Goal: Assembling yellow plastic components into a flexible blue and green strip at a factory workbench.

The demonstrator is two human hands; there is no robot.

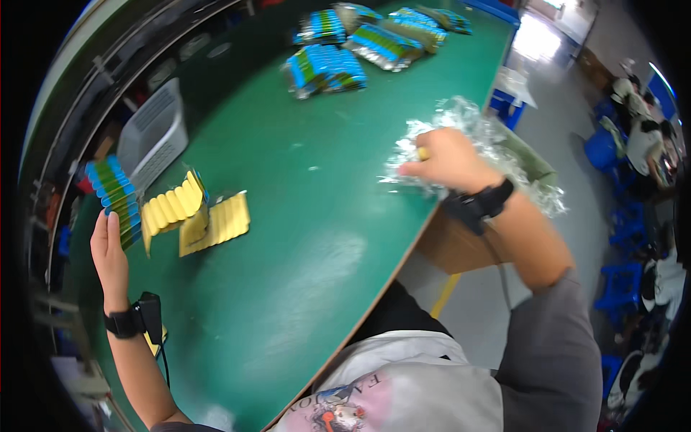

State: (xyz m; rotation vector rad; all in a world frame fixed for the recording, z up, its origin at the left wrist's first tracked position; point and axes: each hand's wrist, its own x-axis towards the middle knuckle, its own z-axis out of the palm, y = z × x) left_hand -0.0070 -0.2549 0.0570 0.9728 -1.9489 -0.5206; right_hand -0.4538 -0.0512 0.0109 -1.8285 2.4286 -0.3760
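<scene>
Left hand [110, 263], the nearer of the two to the strip of blue-and-green packets [114, 180], has its thumb over the strip's lower part and appears to grip it narrowly by the edge; fingers behind it are hidden. From that hand the strip lies just beyond, its long axis slanting from upper left to lower right. Directly to its right, one yellow scalloped strip [173, 207] stands tilted, with another yellow scalloped strip [227, 223] close against it — whether these join the blue-and-green one, I cannot tell. All three lie toward the left side of the green tabletop [288, 288], well apart from the right hand [457, 162].

That right hand is across at the table's right edge, fingers curled and touching a heap of crinkled clear plastic film [461, 115], a small yellow band [422, 153] on one finger; blur hides whether it pinches any film. Beneath the heap, beside the edge, is a brown carton [461, 248]. Beyond the left hand's strip leans a grey plastic basket [160, 151] — and farthest along the tabletop lie several clear-wrapped blue-and-green bundles [324, 70]
</scene>
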